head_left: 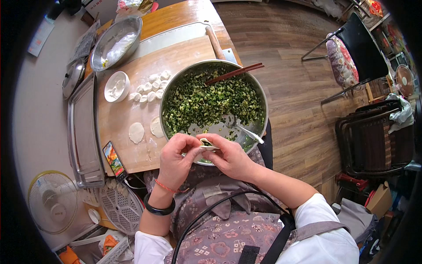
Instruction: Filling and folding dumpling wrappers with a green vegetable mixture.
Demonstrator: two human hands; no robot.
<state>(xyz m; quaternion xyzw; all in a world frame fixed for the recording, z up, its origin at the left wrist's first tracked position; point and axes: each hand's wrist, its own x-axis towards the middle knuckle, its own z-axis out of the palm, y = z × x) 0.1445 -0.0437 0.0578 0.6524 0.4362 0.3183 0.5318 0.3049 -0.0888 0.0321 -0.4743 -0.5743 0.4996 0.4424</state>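
Between my hands is a folded dumpling (208,144), its dough wrapper partly open at the top with green filling showing. My left hand (176,156) pinches one end of it, and my right hand (230,155) pinches the other. Both are over the near rim of a large steel bowl (162,115) of chopped green filling (211,102). A metal spoon (249,132) rests in the bowl at the right, and wooden chopsticks (235,73) lean across its far rim. Two flat dough wrappers, one round (136,133) and one partly hidden by the bowl (156,127), lie left of it.
Several dough pieces (151,87) and a white bowl of flour (117,86) sit on the wooden board (115,120). A rolling pin (215,43) lies behind the bowl. At left are a metal tray (82,132), a phone (114,158) and a perforated steamer tray (122,208) holding dumplings.
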